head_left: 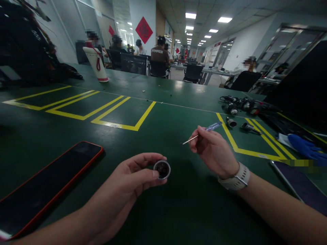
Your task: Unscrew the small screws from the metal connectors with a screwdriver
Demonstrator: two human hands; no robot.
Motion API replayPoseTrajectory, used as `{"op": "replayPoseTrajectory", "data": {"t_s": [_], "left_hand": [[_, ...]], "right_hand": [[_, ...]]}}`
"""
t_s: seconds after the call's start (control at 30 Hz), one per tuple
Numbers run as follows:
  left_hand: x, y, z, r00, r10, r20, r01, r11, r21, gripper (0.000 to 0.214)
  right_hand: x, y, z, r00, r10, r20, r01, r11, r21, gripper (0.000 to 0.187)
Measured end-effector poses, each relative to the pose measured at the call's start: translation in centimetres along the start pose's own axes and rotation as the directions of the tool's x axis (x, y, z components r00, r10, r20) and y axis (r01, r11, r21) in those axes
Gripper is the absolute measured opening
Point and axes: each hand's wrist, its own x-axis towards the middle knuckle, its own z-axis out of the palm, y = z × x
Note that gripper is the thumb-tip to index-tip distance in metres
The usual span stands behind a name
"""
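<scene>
My left hand (133,177) is closed on a small round metal part (162,169), pinched between thumb and fingers just above the green table (158,112); its open end faces me. My right hand (214,151), with a white watch on the wrist, grips a thin screwdriver (204,131) with a clear blue handle. The metal tip points left, a little above and to the right of the round part, not touching it.
A phone in a red case (48,183) lies at my left, a tablet (301,183) at my right. Several small cylindrical parts (237,109) and a blue glove (305,146) lie at the right. A white cup (95,64) stands far left. Seated people work beyond the table.
</scene>
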Motion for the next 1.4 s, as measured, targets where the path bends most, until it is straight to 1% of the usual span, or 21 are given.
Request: {"op": "replayPoseTrajectory", "data": {"t_s": [0.07,0.1,0.17,0.2,0.27,0.33,0.4,0.47,0.57,0.6,0.7,0.73,0.83,0.9,1.0,1.1,1.17,1.3,1.4], "left_hand": [[0.0,0.0,0.0,1.000,0.008,-0.011,-0.008,1.000,0.023,0.024],[0.0,0.0,0.0,1.000,0.015,-0.019,-0.014,0.999,0.042,0.023],[0.0,0.0,0.0,0.999,0.036,-0.034,-0.033,0.997,0.075,0.024],[-0.1,0.0,0.0,0.998,0.053,-0.038,-0.050,0.995,0.081,0.023],[-0.1,-0.1,0.0,0.995,0.091,-0.042,-0.087,0.993,0.081,0.021],[-0.2,-0.1,0.0,0.991,0.125,-0.038,-0.121,0.990,0.074,0.018],[-0.2,-0.1,0.1,0.989,0.146,-0.038,-0.143,0.987,0.069,0.017],[-0.2,-0.2,0.2,0.987,0.155,-0.042,-0.152,0.987,0.060,0.018],[-0.1,-0.2,0.4,0.984,0.167,-0.055,-0.164,0.985,0.056,0.019],[0.0,-0.2,0.4,0.983,0.172,-0.059,-0.169,0.984,0.061,0.019],[0.0,-0.2,0.5,0.980,0.184,-0.076,-0.178,0.981,0.083,0.018],[-0.1,-0.2,0.5,0.978,0.192,-0.079,-0.185,0.979,0.088,0.017],[-0.1,-0.2,0.5,0.972,0.225,-0.067,-0.217,0.971,0.105,0.014],[-0.1,-0.3,0.4,0.969,0.242,-0.051,-0.235,0.964,0.121,0.014],[0.0,-0.4,0.4,0.958,0.282,-0.040,-0.274,0.951,0.145,0.014],[0.1,-0.5,0.3,0.944,0.327,-0.044,-0.316,0.934,0.167,0.015],[0.1,-0.6,0.3,0.938,0.346,-0.034,-0.335,0.926,0.174,0.016],[0.1,-0.8,0.1,0.924,0.381,-0.016,-0.373,0.912,0.173,0.017],[0.1,-0.9,-0.1,0.918,0.397,-0.007,-0.389,0.902,0.187,0.018]], "right_hand": [[-1.3,-0.7,1.0,0.990,-0.089,0.111,0.087,0.996,0.023,0.021],[-2.1,-0.9,1.4,0.975,-0.150,0.163,0.151,0.989,0.004,0.018],[-3.5,-1.1,2.2,0.925,-0.284,0.251,0.319,0.941,-0.111,0.011],[-4.1,-1.1,2.4,0.888,-0.344,0.305,0.416,0.885,-0.211,0.009],[-4.9,-1.1,2.9,0.804,-0.409,0.432,0.576,0.716,-0.394,0.009],[-5.3,-1.0,3.2,0.719,-0.430,0.546,0.689,0.546,-0.477,0.011],[-5.4,-0.9,3.5,0.653,-0.442,0.615,0.756,0.435,-0.490,0.011],[-5.4,-0.7,3.6,0.623,-0.434,0.651,0.781,0.373,-0.500,0.011],[-5.4,-0.1,3.6,0.608,-0.423,0.672,0.794,0.326,-0.513,0.011],[-5.4,0.0,3.6,0.593,-0.421,0.686,0.805,0.306,-0.508,0.011],[-5.4,0.5,3.4,0.520,-0.419,0.744,0.853,0.227,-0.469,0.010],[-5.4,0.7,3.4,0.503,-0.417,0.757,0.863,0.203,-0.462,0.010],[-5.3,0.8,3.4,0.488,-0.405,0.773,0.871,0.169,-0.462,0.013],[-5.3,0.8,3.5,0.467,-0.399,0.789,0.882,0.147,-0.447,0.015],[-5.4,0.6,3.6,0.433,-0.393,0.811,0.896,0.093,-0.434,0.020],[-5.5,0.4,3.7,0.403,-0.428,0.809,0.903,0.040,-0.428,0.025],[-5.6,0.3,3.8,0.395,-0.454,0.799,0.904,0.034,-0.427,0.028],[-5.6,0.3,3.9,0.413,-0.434,0.801,0.898,0.052,-0.436,0.029],[-5.6,0.2,3.8,0.399,-0.426,0.812,0.906,0.049,-0.420,0.030]]}}
